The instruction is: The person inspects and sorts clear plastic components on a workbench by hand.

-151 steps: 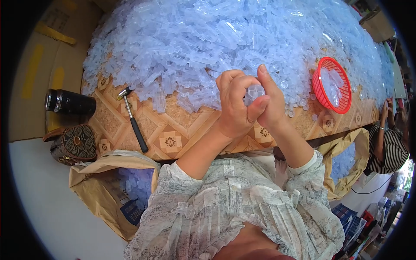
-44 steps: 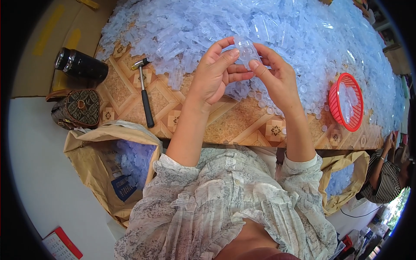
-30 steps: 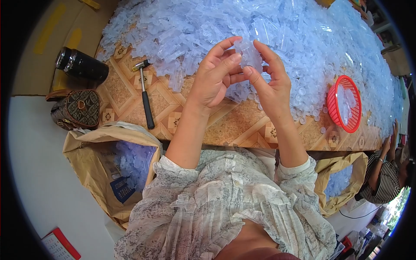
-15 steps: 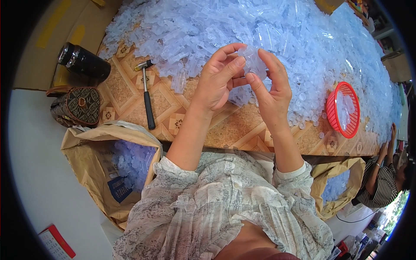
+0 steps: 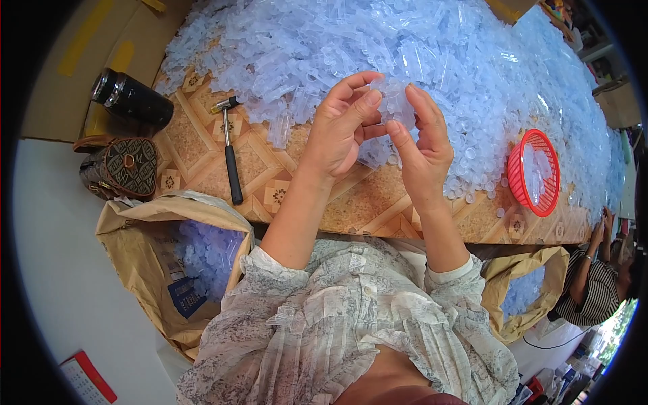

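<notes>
A clear bluish plastic piece point(image 5: 394, 101) is held up between my two hands, above the near edge of a large heap of similar clear plastic parts point(image 5: 317, 40). My left hand point(image 5: 342, 128) pinches its left side with thumb and fingers. On the other side, the thumb and fingertips of my right hand point(image 5: 426, 145) close around it. The piece looks rounded with several lobes, but its exact kind is hard to make out against the heap. Small round clear caps point(image 5: 470, 152) lie loose to the right of my right hand.
A hammer point(image 5: 231, 152), a black flask point(image 5: 131, 98) and a patterned bag point(image 5: 121, 167) sit on the table's left. At right stands a red basket point(image 5: 518, 172) holding clear parts. Paper sacks point(image 5: 138, 260) of plastic pieces flank me. Another person point(image 5: 590, 287) is at far right.
My right hand has shifted very slightly, its fingertips a little lower around the plastic piece. My left hand keeps its grip almost unmoved.
</notes>
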### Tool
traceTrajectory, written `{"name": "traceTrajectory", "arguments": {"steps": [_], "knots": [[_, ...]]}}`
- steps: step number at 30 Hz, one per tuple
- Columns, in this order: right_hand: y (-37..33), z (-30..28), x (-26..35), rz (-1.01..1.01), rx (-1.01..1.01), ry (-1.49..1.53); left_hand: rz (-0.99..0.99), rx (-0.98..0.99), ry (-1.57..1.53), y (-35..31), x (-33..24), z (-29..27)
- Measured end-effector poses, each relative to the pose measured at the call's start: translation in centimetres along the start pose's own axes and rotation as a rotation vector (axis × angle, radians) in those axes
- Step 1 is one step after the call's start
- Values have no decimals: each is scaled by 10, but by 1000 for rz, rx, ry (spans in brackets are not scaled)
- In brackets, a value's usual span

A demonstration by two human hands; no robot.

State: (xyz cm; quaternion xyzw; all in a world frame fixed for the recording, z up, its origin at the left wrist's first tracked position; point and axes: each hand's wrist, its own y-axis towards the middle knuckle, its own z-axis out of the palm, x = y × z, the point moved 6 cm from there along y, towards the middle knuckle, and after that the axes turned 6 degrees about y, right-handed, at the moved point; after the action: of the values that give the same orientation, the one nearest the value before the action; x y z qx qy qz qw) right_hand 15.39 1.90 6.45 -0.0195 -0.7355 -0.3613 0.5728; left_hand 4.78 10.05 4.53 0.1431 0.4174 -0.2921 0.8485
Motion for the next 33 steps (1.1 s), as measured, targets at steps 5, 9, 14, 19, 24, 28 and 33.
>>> {"name": "traceTrajectory", "arguments": {"steps": [5, 9, 14, 19, 24, 28, 33], "knots": [[0, 0, 2, 7, 3, 6, 0, -14, 42, 0, 1, 0], [1, 1, 1, 5, 31, -37, 5, -11, 41, 1, 2, -1], [-2, 2, 4, -35, 53, -78, -2, -24, 62, -1, 3, -3], [-6, 9, 16, -359, 35, -455, -33, -67, -20, -2, 9, 8], [-4, -2, 22, -239, 33, -361, -34, -65, 145, -12, -4, 17], [-18, -7, 21, 66, 112, -204, -14, 65, 192, -10, 3, 12], [-25, -17, 18, 202, 121, -112, -2, 90, 116, -13, 19, 19]]}}
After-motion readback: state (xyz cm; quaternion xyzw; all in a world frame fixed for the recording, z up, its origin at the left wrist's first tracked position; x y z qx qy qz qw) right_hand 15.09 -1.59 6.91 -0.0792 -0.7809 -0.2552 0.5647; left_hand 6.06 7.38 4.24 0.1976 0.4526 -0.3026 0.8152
